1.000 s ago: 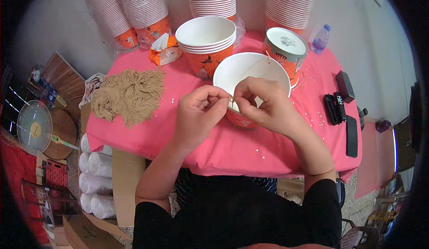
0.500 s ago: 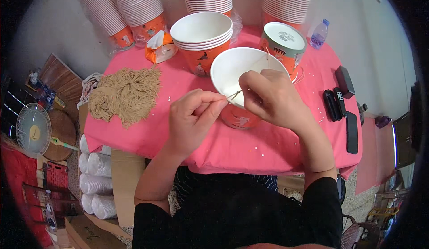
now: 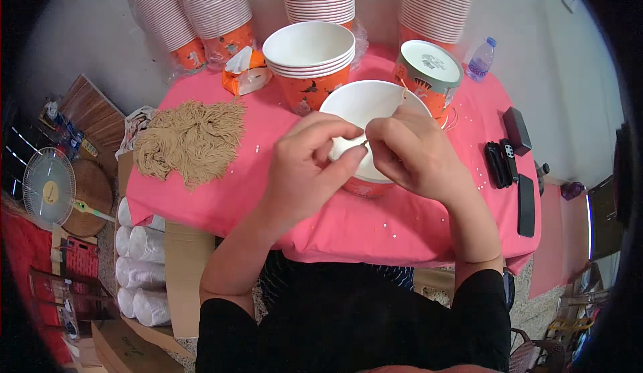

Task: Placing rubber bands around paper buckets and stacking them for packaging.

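Note:
A short bit of brown cord (image 3: 366,143) shows between my two hands, over the near rim of a white-lined orange paper bucket (image 3: 348,102). My right hand (image 3: 418,155) is closed, thumb and forefinger pinching the cord. My left hand (image 3: 305,169) curls in from the other side; its thumb tip presses at the cord while the forefinger arches above, with a gap between them. Most of the cord is hidden by the fingers. A thin light cord (image 3: 404,94) stands at the bucket's far right rim. On the left lies a loose heap of tan cords (image 3: 191,142).
Behind stand nested orange buckets (image 3: 308,85), a green-and-orange lidded bucket (image 3: 432,65), an orange tissue pack (image 3: 244,71) and a water bottle (image 3: 481,59). Tall bucket stacks (image 3: 439,5) line the wall. A phone (image 3: 526,205) and dark cases lie on the pink tablecloth (image 3: 442,239) at right.
My hands have drawn closer together, and less of the cord shows between them. My left hand has moved right and its thumb and forefinger have parted. The whole view has shifted slightly.

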